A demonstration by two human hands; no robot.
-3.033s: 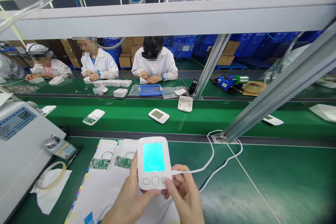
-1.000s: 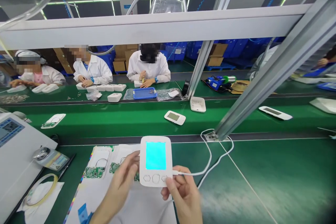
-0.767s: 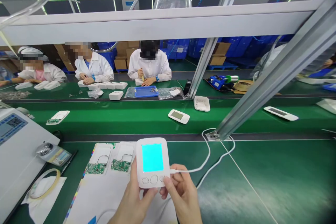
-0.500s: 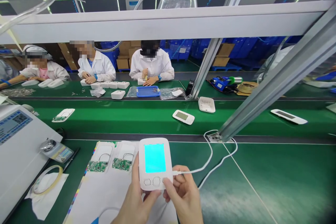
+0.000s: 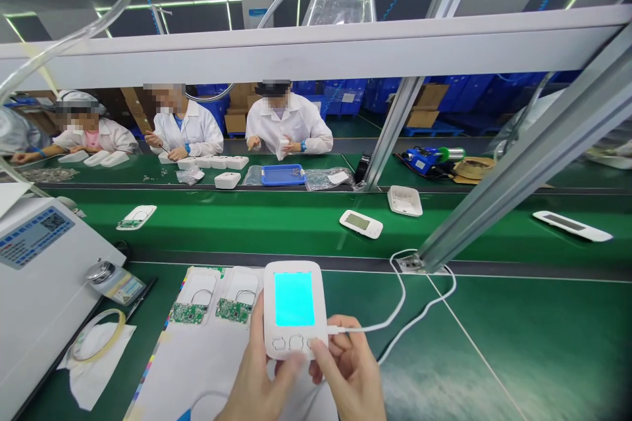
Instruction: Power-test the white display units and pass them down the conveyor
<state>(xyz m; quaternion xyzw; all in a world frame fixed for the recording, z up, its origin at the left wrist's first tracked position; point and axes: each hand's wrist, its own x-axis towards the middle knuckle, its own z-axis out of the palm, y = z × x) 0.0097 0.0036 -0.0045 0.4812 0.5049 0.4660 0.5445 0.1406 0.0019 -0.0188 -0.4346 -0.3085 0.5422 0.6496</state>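
A white electronic monitor [image 5: 295,348] with a lit cyan screen and a row of buttons along its lower edge is held up in front of me. My left hand [image 5: 264,362] grips its left side and bottom, the thumb blurred near the lower edge. My right hand [image 5: 348,362] is closed at the lower right corner, its thumb at the right-hand button and its curled fingers partly hidden. A white cable [image 5: 368,327] plugs into the monitor's right side. Behind to the left, two white casings with green circuit boards [image 5: 234,310] lie on a white sheet [image 5: 192,368].
A green conveyor belt [image 5: 276,220] crosses ahead, carrying a white unit with a grey display [image 5: 362,224] and an open shell [image 5: 405,201]. A slanted metal post [image 5: 494,171] rises at right. Tape [image 5: 99,337] and a white machine [image 5: 44,296] are left. Co-workers [image 5: 289,122] sit opposite.
Parts on the belt have shifted right. My left thumb has moved slightly along the monitor's lower edge. The view has tilted a little. The co-worker opposite has raised a white part.
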